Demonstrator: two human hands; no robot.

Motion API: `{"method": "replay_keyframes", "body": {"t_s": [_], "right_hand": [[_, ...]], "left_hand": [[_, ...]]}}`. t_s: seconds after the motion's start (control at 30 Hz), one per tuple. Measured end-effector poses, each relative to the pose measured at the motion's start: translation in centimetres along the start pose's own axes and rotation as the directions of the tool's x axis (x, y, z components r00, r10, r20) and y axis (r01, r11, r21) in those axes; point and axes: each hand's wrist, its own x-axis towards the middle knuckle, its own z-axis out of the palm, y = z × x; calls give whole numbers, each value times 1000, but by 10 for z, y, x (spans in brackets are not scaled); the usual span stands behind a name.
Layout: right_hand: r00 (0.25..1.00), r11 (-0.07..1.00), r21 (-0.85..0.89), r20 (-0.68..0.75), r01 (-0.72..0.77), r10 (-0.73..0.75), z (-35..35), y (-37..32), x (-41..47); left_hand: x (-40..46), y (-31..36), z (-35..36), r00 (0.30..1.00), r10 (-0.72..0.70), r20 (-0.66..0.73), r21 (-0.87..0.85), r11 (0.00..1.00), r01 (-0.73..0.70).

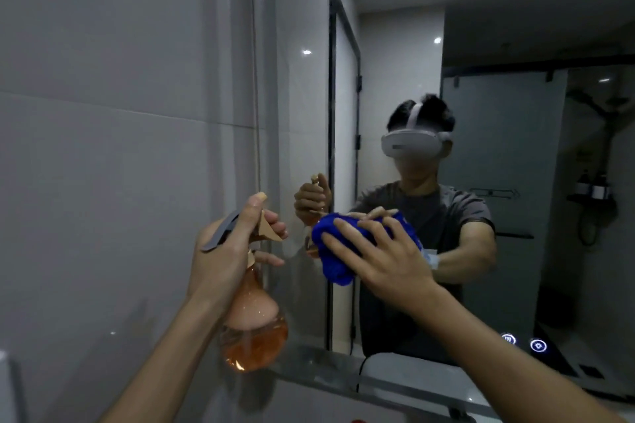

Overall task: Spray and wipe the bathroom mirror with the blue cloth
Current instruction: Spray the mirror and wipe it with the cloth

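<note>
I see clear glass to the right across the mirror (498, 148). My right hand (385, 261) presses the blue cloth (335, 251) flat near its left edge; my left hand (230, 244) grips the spray bottle (252, 326) beside it.

No readable text anywhere; only two glowing round icons (523, 343) on the mirror (515, 27).

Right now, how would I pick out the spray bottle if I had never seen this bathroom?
Start at the big wall mirror and go to its left edge, beside the grey tiles. There the left hand holds the spray bottle upright. It is the only see-through thing here, round-bellied and peach-orange, unlike the solid blue cloth under the right hand.
</note>
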Motion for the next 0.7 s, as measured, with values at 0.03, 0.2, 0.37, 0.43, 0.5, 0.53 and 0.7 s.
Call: {"method": "replay_keyframes", "body": {"t_s": [0.03,0.2,0.37,0.43,0.5,0.53,0.7], "right_hand": [[1000,1000,-2,-2,-3,3,-2,5,1],[967,974,-62,-148,-216,205,-19,54,18],[922,919,-165,-218,-358,320,-30,93,23],[922,915,-184,-222,-360,318,-29,93,23],[918,911,-186,-229,-368,324,-28,92,24],[915,908,-185,-230,-375,331,-27,91,25],[884,869,-193,-211,-456,417,-25,89,52]], "left_hand": [[-1,-1,-3,1000,-5,-22,1,1000,5],[-1,-4,-13,995,-18,-101,-8,1000,17],[-5,-10,-12,994,-20,-111,18,1000,22],[-5,-12,-12,994,-29,-107,20,999,32],[-6,-12,-14,994,-36,-99,-1,999,37],[-7,-11,-16,995,-35,-97,-15,999,33],[-13,-6,-24,997,-9,-79,-38,999,6]]}}
